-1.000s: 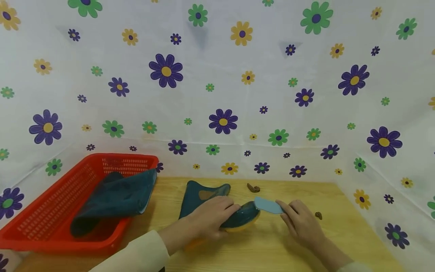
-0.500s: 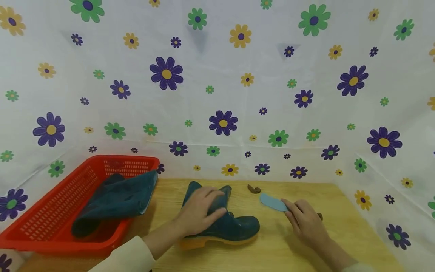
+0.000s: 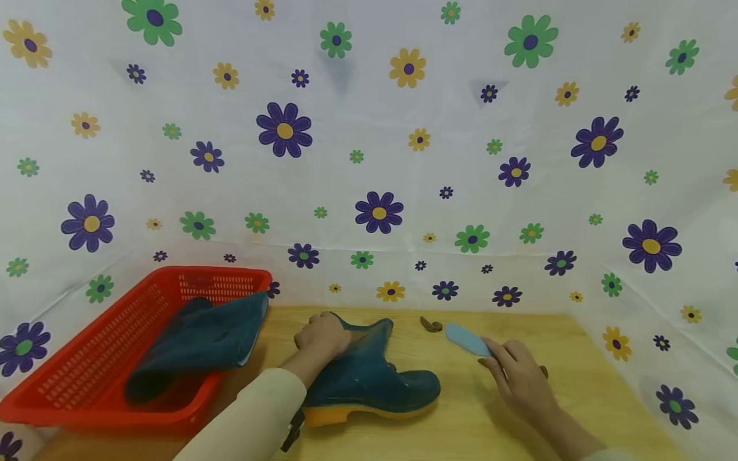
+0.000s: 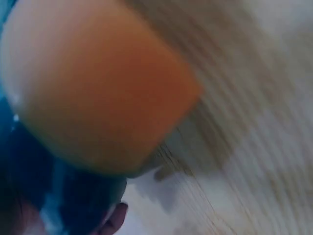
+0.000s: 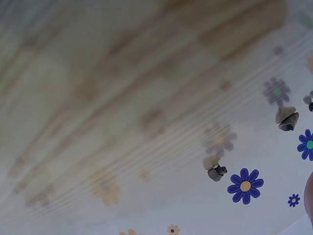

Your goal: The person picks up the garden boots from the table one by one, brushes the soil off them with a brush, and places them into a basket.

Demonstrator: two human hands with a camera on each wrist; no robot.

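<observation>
A dark teal rubber boot [image 3: 375, 384] with a yellow-orange sole stands on the wooden table in the head view. My left hand [image 3: 324, 334] grips the rear of its shaft near the top opening. In the left wrist view the orange heel [image 4: 107, 93] fills the upper left, and a fingertip [image 4: 115, 219] shows against the teal shaft. My right hand [image 3: 521, 381] pinches a light blue flat scraper [image 3: 466, 339], its rounded end pointing up and left, to the right of the boot and apart from it.
A red plastic basket [image 3: 104, 416] at the left holds a second teal boot [image 3: 202, 339], its shaft over the rim. A curled brown lump [image 3: 430, 325] lies near the scraper's tip. Several brownish lumps [image 5: 287, 118] show in the right wrist view. A flowered white curtain [image 3: 369, 160] surrounds the table.
My left hand has shifted from the front of the boot to the shaft's rear top edge, and the boot now stands on its sole. The scraper has moved right, off the toe.
</observation>
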